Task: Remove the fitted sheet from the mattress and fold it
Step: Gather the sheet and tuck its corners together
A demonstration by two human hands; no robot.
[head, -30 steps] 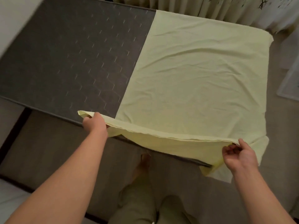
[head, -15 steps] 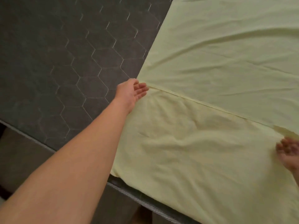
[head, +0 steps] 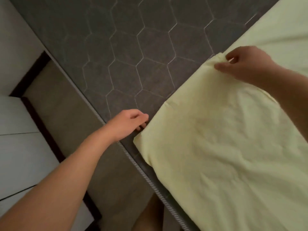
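Folding is the step I judge myself to be in: the pale yellow fitted sheet [head: 225,147] is off the dark hexagon-quilted mattress [head: 133,47] and lies doubled on its right part, the near end spilling over the corded mattress edge [head: 133,160]. My right hand [head: 246,64] reaches across the cloth and pinches the far left corner of the upper layer between thumb and fingertips, a small ridge of fabric bunched there. My left hand [head: 128,124] sits low at the near left edge, fingers curled downward with the tips at or just under the cloth; whether they actually hold the sheet I cannot tell, since the fold hides them. Next, I think, both corners need a firm hold so the left edge can be lifted and carried over evenly, keeping the layers aligned instead of letting the lower one drag. Most of the sheet runs out of view to the right, the elastic hem is nowhere visible, and motion blur softens my right fingers.
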